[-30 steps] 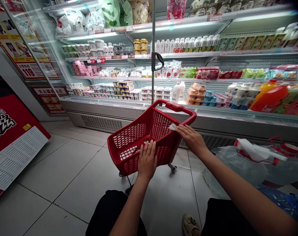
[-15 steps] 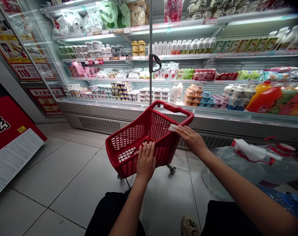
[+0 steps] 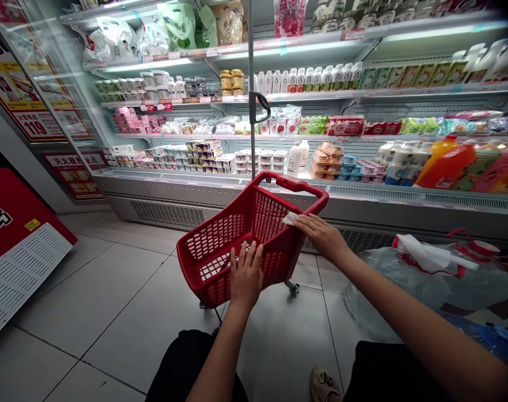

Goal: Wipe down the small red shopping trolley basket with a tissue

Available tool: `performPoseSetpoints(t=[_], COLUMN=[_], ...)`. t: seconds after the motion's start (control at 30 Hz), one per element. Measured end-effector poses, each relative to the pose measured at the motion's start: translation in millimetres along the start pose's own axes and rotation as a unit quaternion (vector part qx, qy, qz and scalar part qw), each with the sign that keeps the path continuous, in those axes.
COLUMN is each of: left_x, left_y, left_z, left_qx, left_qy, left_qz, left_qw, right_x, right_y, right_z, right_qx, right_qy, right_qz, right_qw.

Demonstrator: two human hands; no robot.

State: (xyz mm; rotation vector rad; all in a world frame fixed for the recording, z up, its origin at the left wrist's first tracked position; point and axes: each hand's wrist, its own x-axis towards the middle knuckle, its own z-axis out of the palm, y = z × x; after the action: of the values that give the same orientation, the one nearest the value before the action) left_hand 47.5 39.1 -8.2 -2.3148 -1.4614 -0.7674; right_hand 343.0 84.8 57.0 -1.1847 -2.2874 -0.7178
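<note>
Red shopping cart (image 3: 278, 241): on the tiled floor (image 3: 128, 285), long axis running near left to far right, handle (image 3: 298, 184) at the far right end.
Left hand (image 3: 246, 273): loose, fingers spread over the near rim, covering part of it.
Right hand (image 3: 323, 237): grasping a white tissue (image 3: 289, 218) against the near rim, beside the handle.
Far side: chilled display case (image 3: 212, 195), blocking beyond the cart.
Right: clear plastic jugs (image 3: 388, 273), apparently; that corner is dim.
Left: red cabinet (image 3: 19, 220), well apart.
</note>
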Motion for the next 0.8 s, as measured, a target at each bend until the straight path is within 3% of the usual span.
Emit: performPoseSetpoints(t=[0.17, 0.4, 0.5, 0.63, 0.73, 0.8], left_x=[4.3, 27.4, 28.3, 25.8, 24.7, 24.4], left_y=[6.9, 31.6, 35.0, 33.5, 33.6, 34.9], left_z=[-5.0, 8.5, 17.4, 21.0, 19.4, 18.3], left_qx=[0.003, -0.009, -0.017, -0.022, -0.019, -0.016], left_qy=[-0.007, -0.012, -0.011, -0.013, -0.016, -0.017], left_qz=[-0.011, 0.029, 0.021, 0.018, 0.024, 0.025], left_qw=[1.0, 0.999, 1.0, 1.0, 0.999, 0.999], right_x=[-3.5, -2.3, -0.5, 3.8, 5.3, 5.3], right_y=[22.9, -32.0, -41.9, -14.9, 9.7, 10.1], right_z=[-6.8, 16.1, 20.6, 10.4, 1.5, 1.6], right_qx=[-0.006, 0.047, 0.054, 0.03, -0.007, -0.016], right_qy=[0.021, 0.008, -0.004, -0.02, -0.007, -0.003], right_qz=[0.081, 0.038, 0.012, 0.0, 0.052, 0.074], right_qw=[0.996, 0.998, 0.998, 0.999, 0.999, 0.997])
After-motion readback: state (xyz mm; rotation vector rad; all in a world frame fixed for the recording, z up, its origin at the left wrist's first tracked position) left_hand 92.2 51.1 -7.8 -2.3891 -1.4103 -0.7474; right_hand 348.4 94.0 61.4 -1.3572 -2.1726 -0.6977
